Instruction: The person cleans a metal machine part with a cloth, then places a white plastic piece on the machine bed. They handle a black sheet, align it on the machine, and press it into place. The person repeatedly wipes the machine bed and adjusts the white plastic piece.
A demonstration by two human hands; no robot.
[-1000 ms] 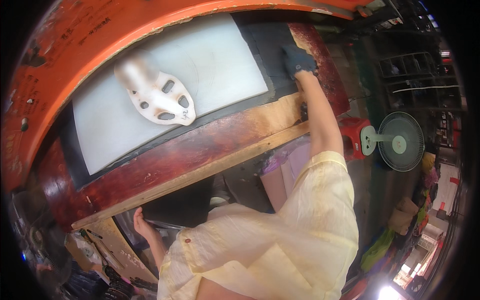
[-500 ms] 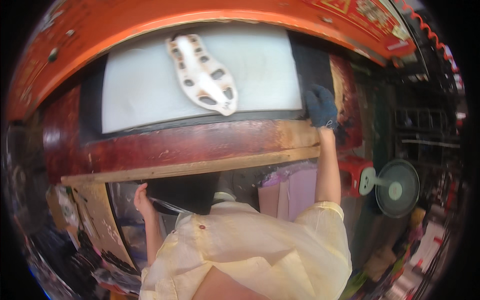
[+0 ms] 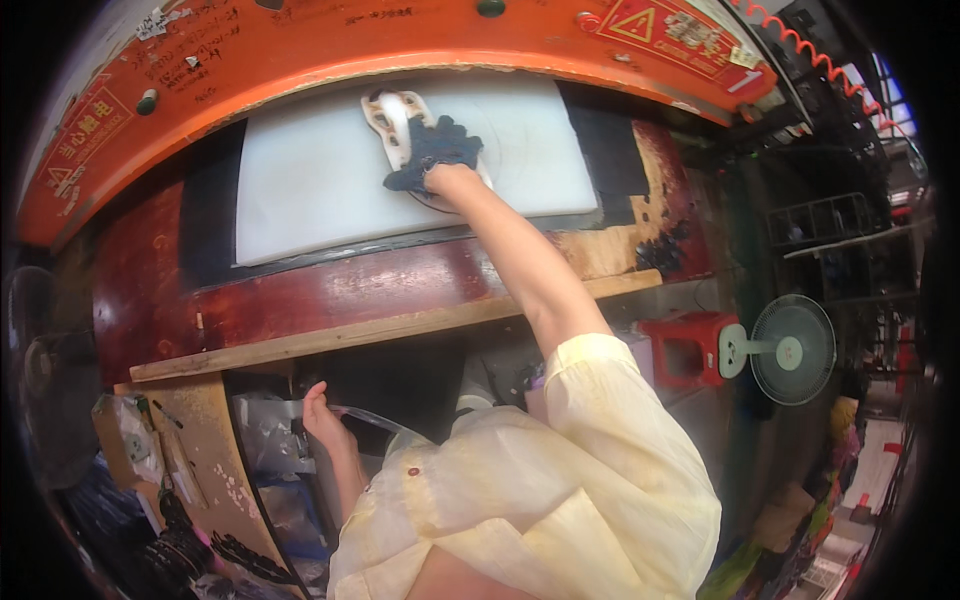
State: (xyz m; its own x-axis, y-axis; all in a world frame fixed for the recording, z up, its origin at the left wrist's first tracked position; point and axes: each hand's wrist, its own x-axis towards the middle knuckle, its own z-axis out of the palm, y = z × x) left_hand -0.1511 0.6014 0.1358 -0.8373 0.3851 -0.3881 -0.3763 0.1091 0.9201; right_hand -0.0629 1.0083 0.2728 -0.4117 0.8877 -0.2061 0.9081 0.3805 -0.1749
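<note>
at 11 o'clock the gloved right hand (image 3: 440, 155) lies spread across the white plate (image 3: 397, 128), likely steadying it on the board (image 3: 300, 190); whether the left hand (image 3: 322, 420), 8 o'clock, grips anything cannot be told.

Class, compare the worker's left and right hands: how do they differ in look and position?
The right hand wears a dark glove; the left hand is bare.
The right hand lies over the pale sole-shaped piece on the white board; the left hand is on the body's side of the wooden edge.
Shared: both belong to the person in the pale yellow shirt.
</note>
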